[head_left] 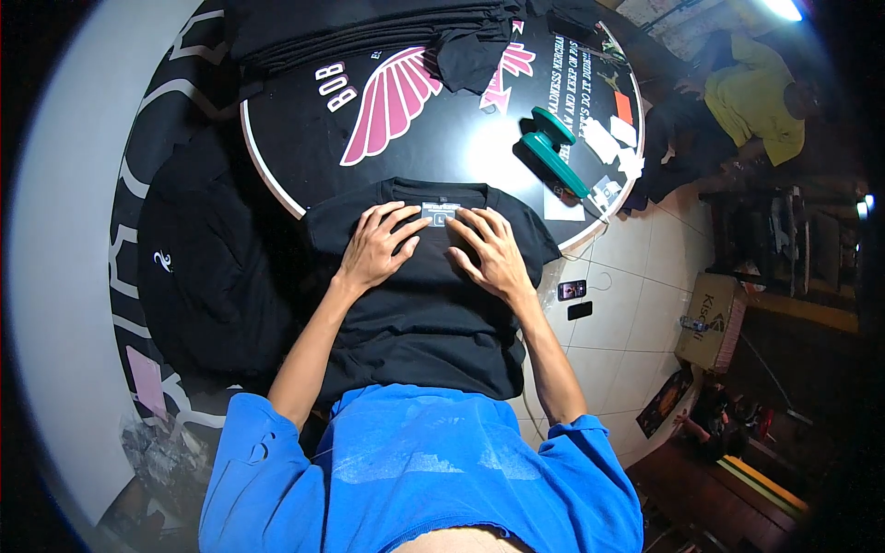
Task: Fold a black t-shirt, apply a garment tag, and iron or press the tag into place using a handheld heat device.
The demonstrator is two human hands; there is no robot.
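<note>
A black T-shirt point(419, 318) lies spread in front of me, its collar on the edge of a round black table and its lower part over my lap. Inside the neckline sits a small printed label point(441, 215). My left hand point(373, 247) rests on the shirt left of the label, fingers stretched and spread. On the label's right, my right hand point(489, 251) lies likewise, fingers apart and fingertips near the label's edge. Neither hand grips the cloth.
The round table point(300, 138) carries a stack of folded black shirts point(369, 37), a green handheld device point(553, 161) and white paper pieces point(604, 143). Two phones point(572, 290) lie on the tiled floor. A cardboard box point(710, 323) stands right. Another person point(756, 101) is at upper right.
</note>
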